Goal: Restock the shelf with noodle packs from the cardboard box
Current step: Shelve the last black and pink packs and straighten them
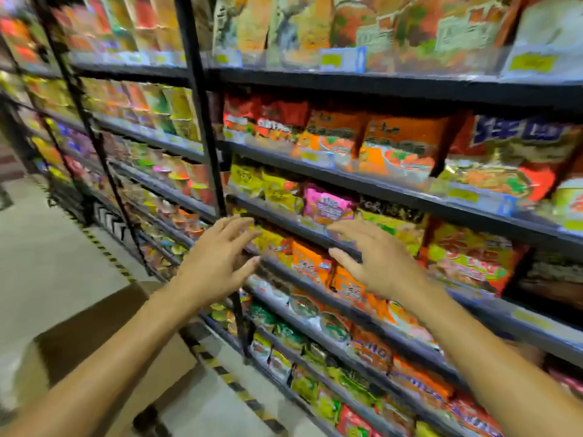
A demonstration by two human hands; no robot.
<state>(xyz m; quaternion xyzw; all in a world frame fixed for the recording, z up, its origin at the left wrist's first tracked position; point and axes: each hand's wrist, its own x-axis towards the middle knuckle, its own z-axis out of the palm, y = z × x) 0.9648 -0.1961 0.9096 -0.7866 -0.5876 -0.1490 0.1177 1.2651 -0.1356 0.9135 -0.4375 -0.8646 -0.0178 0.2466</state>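
Head view: both the left hand (217,257) and right hand (375,260) are being held out empty, fingers spread, before the shelf (315,222), so another noodle pack is probably being called for from the cardboard box (104,339).

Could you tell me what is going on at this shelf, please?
A person is restocking instant noodles. Both hands, left hand and right hand, are spread open and empty in front of the orange noodle packs on a middle shelf. The cardboard box sits on the floor at lower left.
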